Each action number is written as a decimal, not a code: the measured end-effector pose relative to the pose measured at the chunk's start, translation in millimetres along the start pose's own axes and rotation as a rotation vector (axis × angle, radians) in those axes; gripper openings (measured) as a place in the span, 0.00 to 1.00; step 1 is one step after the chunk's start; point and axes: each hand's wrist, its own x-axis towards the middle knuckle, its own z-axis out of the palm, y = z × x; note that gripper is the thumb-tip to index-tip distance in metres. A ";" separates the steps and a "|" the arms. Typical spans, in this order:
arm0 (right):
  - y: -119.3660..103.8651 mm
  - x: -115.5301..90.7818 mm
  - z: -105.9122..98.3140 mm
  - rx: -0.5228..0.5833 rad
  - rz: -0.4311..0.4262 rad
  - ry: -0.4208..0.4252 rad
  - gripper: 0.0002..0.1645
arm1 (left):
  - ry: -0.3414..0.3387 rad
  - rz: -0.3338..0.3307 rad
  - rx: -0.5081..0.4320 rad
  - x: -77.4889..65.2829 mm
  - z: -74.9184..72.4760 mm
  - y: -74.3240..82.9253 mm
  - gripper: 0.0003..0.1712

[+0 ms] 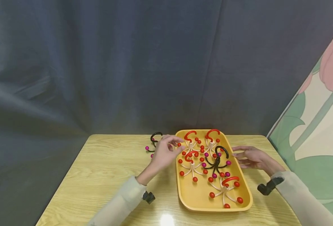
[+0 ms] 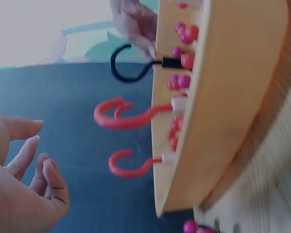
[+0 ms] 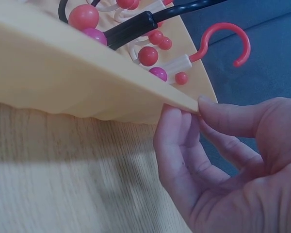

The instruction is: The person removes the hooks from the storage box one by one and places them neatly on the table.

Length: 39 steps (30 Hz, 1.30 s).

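A yellow tray (image 1: 192, 196) on the table holds several white multi-armed hangers, such as one (image 1: 193, 165) at the left, each with a red hook and red balls on its arm tips. Among them stands a black hanger (image 1: 217, 160) with magenta balls. My right hand (image 1: 252, 159) pinches the tray's right rim, thumb on top and fingers beneath in the right wrist view. Over the left rim hovers my left hand (image 1: 165, 150), fingers loosely bent and nothing between them. Another black hanger (image 1: 147, 148) lies outside the tray, partly hidden behind that hand.
The wooden table (image 1: 98, 175) extends to the left of the tray. A dark curtain (image 1: 127, 69) hangs along the table's back edge. To the right rises a panel (image 1: 319, 131) with a painted flower.
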 end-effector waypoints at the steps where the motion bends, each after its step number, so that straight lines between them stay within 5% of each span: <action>1: 0.1 0.1 0.3 0.001 -0.001 0.000 0.28 | -0.020 -0.001 -0.014 -0.7 3.6 2.0 0.10; 15: -0.7 -0.8 1.7 -0.005 0.007 0.012 0.28 | -0.199 -0.024 -0.130 -3.9 49.4 23.8 0.12; 27: -2.2 -0.1 -0.1 0.012 0.008 0.006 0.26 | -0.430 -0.063 -0.196 -9.5 78.2 34.1 0.21; 39: -1.6 -2.9 2.5 0.032 0.017 -0.014 0.27 | -0.584 -0.046 -0.114 -14.9 97.1 38.3 0.24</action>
